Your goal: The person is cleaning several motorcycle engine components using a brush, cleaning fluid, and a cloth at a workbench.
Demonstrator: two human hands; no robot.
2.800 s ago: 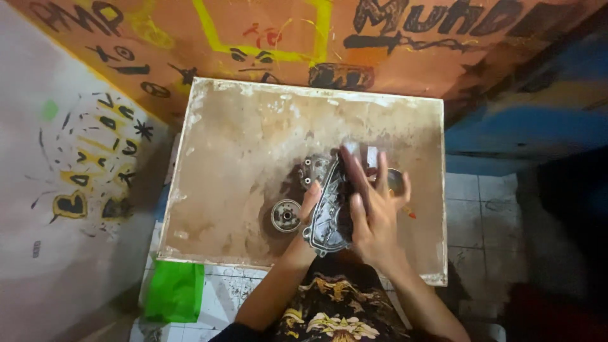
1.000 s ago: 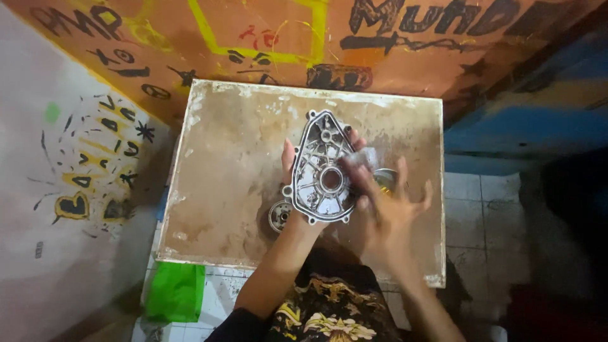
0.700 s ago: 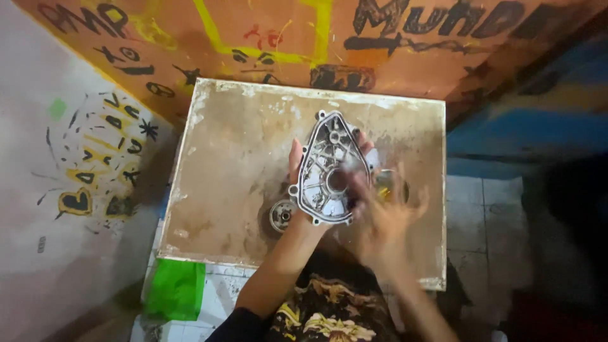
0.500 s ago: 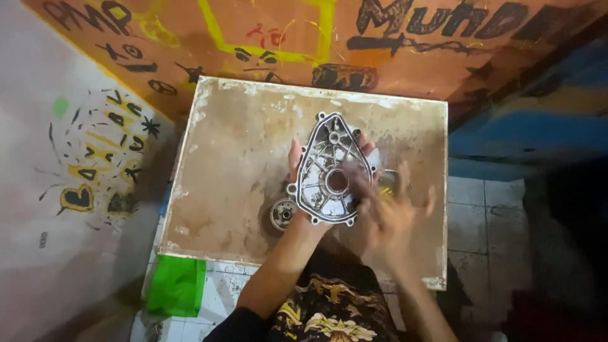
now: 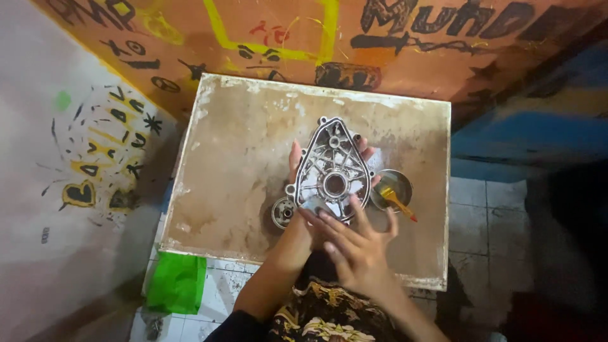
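Teardrop-shaped ribbed metal engine cover (image 5: 332, 170), cupped from behind by left hand (image 5: 297, 158), sits over the stained board (image 5: 234, 158). Right hand (image 5: 354, 250) presses fingers on its lower edge. Beside it: bearing (image 5: 282, 212), small dish (image 5: 391, 189) with brush (image 5: 399, 202).

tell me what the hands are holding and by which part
The left hand holds the metal engine cover from behind, fingers wrapping its edges; the right hand touches its lower rim.

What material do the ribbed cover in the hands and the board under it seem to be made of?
The engine cover, held by the left hand, looks like cast aluminium: dull silver-grey, with ribs and bolt bosses. The right hand touches its lower edge. The board looks like wood or plywood, stained brown, with a worn whitish coating at its edges; this is uncertain.
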